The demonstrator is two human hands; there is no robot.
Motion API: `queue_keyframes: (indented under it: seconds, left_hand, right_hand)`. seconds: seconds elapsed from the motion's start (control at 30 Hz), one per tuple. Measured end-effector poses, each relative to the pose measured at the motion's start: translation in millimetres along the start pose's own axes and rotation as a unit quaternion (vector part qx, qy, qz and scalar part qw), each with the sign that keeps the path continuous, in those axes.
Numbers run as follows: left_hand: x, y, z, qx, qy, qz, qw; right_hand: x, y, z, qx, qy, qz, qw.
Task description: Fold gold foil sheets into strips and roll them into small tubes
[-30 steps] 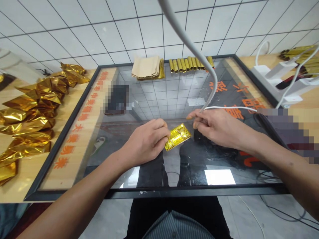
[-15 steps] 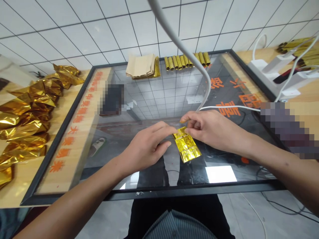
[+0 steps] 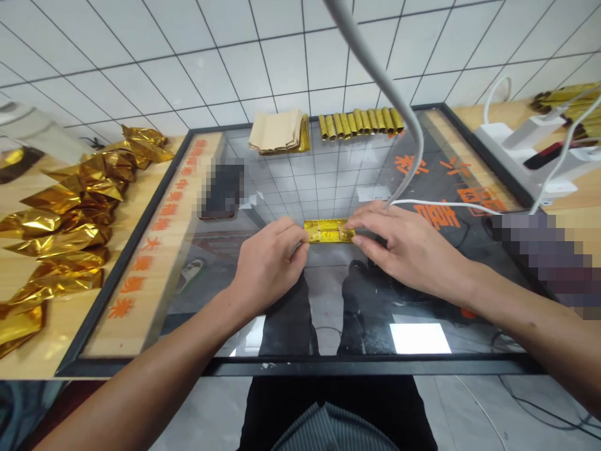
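A narrow strip of gold foil paper [image 3: 329, 230] lies crosswise over the dark glass tabletop [image 3: 323, 288], with crease lines across it. My left hand [image 3: 275, 263] pinches its left end between thumb and curled fingers. At the right end, my right hand [image 3: 392, 241] grips it between thumb and fingertips. Beyond the hands stand several rolled gold foil tubes [image 3: 361, 123] in a row at the far edge. Beside them rests a stack of brown paper sheets [image 3: 276, 131] with gold foil under its right side.
Crumpled gold foil pieces [image 3: 70, 219] lie along the wooden table at left. A dark blurred object [image 3: 220, 191] sits on the glass. A white cable [image 3: 375, 69] hangs in front of the tiled wall. White power strip with plugs [image 3: 511, 150] stands at right, near another blurred dark object [image 3: 539, 257].
The gold foil paper has turned from slanted lengthwise to crosswise and looks narrower. My left hand has closed on its left end; my right hand grips the other end. The view shifted slightly.
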State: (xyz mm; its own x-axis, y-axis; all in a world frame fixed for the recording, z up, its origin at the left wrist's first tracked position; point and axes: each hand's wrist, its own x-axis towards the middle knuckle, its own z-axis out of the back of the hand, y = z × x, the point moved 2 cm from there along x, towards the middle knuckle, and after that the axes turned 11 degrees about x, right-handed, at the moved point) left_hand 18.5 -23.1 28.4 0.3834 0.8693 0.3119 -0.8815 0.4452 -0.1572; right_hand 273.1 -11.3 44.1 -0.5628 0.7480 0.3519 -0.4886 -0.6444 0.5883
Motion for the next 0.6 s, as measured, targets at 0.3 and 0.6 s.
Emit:
queue_keyframes:
  seconds: [0.3,0.6]
  left_hand:
    - [1,1,-5.8,-0.050,0.048,0.032,0.997]
    - [6,-2,-8.6,-0.057,0.057,0.082,0.993]
  right_hand:
    - [-1,-8,-7,0.019,0.047,-0.070,0.996]
    - [4,-6,-13,-0.007,0.055,-0.125,0.991]
